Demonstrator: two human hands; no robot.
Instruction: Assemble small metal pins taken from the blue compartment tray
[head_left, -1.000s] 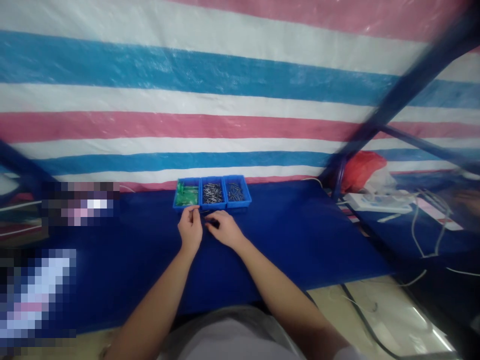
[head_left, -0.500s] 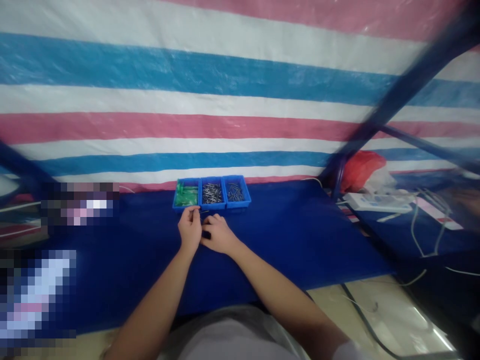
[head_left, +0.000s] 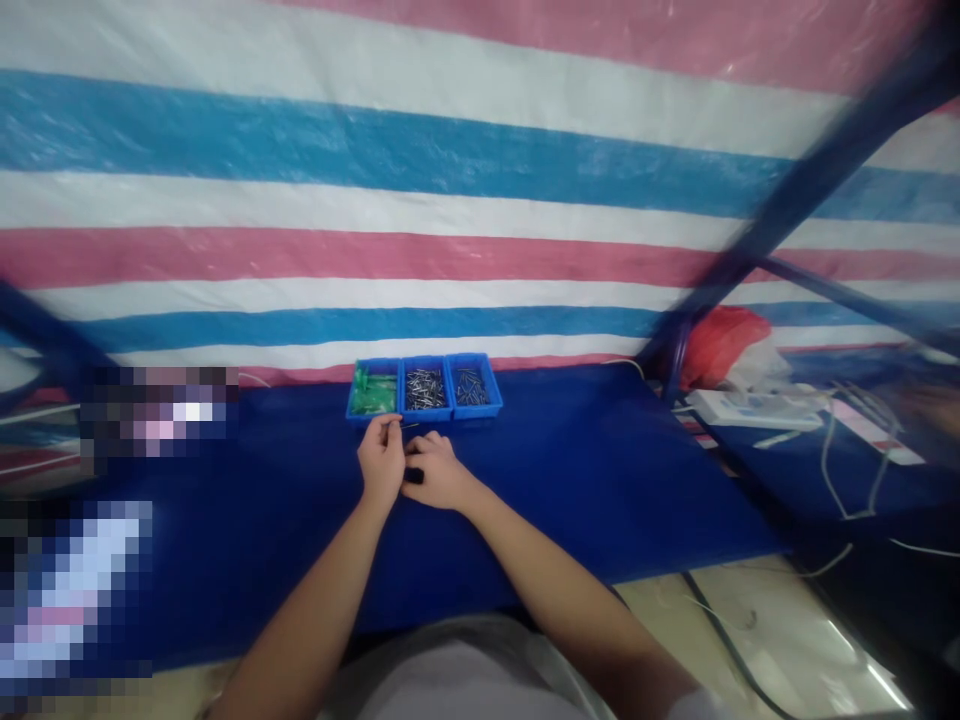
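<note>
My left hand (head_left: 381,458) is closed in a pinch just in front of the blue bins. A thin metal piece (head_left: 409,426) sticks out to the right from its fingertips. Beside it, touching or nearly so, my right hand (head_left: 439,472) has its fingers curled inward. A small dark patch (head_left: 413,475) shows under those fingers; I cannot tell what it is. Behind the hands stand three joined blue bins: the left bin (head_left: 349,405) with green plastic packets, the middle bin (head_left: 426,413) with silvery metal pieces, the right bin (head_left: 480,409) with thinner screw-like pieces.
The hands are over a dark blue tabletop (head_left: 585,470). A striped sheet (head_left: 450,210) hangs behind it. To the right, another table carries a white power strip (head_left: 754,407), cables and a red bag (head_left: 724,345). Blurred-out areas lie at the left edge. A dark post (head_left: 787,200) slants at right.
Both hands stay nearly in the same place, the left still pinching the thin piece. The view has shifted very slightly.
</note>
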